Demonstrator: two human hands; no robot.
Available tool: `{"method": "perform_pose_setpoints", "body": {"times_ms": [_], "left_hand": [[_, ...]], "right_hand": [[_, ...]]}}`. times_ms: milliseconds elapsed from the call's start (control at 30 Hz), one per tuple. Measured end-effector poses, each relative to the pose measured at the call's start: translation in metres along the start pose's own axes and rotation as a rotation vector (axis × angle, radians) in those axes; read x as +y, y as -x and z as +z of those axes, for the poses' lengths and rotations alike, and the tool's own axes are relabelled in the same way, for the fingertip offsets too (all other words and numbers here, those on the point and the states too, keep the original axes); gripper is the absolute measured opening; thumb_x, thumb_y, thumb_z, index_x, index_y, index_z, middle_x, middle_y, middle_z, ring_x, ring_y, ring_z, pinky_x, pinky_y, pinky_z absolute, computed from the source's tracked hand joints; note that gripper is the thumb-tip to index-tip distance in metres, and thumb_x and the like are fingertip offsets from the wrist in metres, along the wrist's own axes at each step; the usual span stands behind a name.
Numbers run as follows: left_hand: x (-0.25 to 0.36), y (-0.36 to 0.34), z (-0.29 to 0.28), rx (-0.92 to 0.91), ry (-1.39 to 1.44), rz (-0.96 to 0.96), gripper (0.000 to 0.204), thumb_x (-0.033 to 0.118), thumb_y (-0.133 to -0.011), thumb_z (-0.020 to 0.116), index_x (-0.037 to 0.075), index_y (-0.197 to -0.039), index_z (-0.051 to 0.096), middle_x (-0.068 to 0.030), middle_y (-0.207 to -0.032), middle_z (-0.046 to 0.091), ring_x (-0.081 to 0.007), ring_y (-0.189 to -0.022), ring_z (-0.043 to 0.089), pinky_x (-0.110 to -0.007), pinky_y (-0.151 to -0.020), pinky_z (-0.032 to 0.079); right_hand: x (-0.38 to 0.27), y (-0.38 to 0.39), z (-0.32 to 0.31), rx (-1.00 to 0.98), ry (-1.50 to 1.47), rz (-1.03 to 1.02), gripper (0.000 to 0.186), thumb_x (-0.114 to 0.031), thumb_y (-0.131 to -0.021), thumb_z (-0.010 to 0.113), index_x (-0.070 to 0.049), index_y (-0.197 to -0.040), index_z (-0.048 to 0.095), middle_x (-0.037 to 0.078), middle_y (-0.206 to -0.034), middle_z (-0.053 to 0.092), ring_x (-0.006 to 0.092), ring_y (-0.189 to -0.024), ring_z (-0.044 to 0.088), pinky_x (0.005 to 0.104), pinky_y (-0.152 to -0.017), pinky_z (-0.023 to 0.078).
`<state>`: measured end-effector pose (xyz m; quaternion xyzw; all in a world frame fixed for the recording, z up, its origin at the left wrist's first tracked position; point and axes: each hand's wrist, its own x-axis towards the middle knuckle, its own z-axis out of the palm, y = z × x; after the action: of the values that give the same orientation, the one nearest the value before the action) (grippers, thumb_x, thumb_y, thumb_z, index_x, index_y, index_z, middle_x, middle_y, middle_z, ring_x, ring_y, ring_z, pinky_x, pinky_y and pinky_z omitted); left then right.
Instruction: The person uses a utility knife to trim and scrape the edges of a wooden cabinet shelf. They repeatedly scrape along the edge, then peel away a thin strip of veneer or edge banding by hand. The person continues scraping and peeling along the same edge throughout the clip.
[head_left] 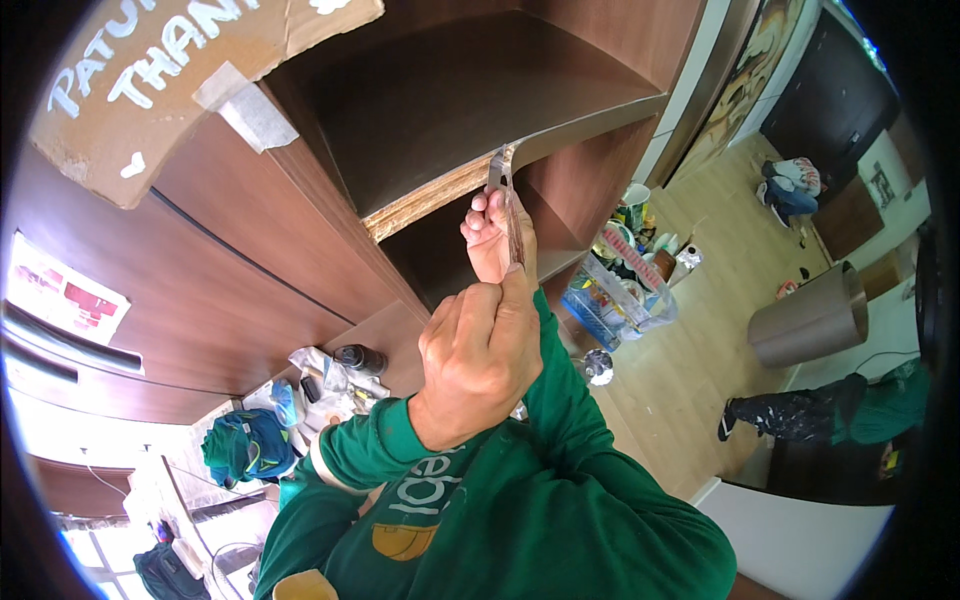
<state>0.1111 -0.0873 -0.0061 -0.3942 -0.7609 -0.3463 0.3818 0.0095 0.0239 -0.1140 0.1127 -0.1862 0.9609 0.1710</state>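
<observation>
My left hand (pixel 482 345) is closed, pinching the near end of a thin brown strip of edge banding (pixel 516 235). The strip runs away from me to the shelf's front edge. Farther out, my right hand (pixel 492 238) is closed around a flat metal blade tool (pixel 495 172), its tip against that edge; the handle is hidden in my fingers. Left of the tip, the shelf edge shows bare, rough particle board (pixel 435 198). To its right, the shelf edge (pixel 590 125) is still covered in smooth brown. The shelf (pixel 470 100) belongs to a brown wooden cabinet.
A cardboard sign (pixel 200 90) is taped to the cabinet at upper left. A clear plastic tub (pixel 620 300) of supplies stands on the floor at right. A dark bottle (pixel 360 358) and a bag (pixel 250 440) lie at left. Two people (pixel 795 180) are farther right, near a brown cylinder (pixel 810 320).
</observation>
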Motion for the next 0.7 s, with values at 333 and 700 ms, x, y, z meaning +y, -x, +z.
{"method": "perform_pose_setpoints", "body": {"times_ms": [333, 700], "left_hand": [[0.000, -0.004, -0.008, -0.065, 0.027, 0.019, 0.031, -0.005, -0.072, 0.079, -0.005, -0.102, 0.071, -0.0102, -0.071, 0.058, -0.0239, -0.057, 0.059, -0.034, -0.050, 0.046], [0.000, -0.006, -0.012, -0.097, 0.079, 0.044, 0.030, -0.006, -0.072, 0.078, -0.007, -0.101, 0.072, -0.0121, -0.071, 0.060, -0.0240, -0.055, 0.060, -0.034, -0.049, 0.046]], "right_hand": [[-0.001, 0.000, -0.015, 0.033, -0.016, -0.084, 0.016, -0.022, -0.098, 0.065, -0.008, -0.106, 0.062, 0.005, -0.093, 0.068, 0.0131, -0.075, 0.061, 0.0263, -0.067, 0.048], [-0.006, -0.006, -0.013, 0.028, -0.011, -0.147, 0.017, -0.020, -0.098, 0.064, -0.005, -0.106, 0.063, 0.006, -0.092, 0.068, 0.0136, -0.072, 0.060, 0.0278, -0.067, 0.049]]}}
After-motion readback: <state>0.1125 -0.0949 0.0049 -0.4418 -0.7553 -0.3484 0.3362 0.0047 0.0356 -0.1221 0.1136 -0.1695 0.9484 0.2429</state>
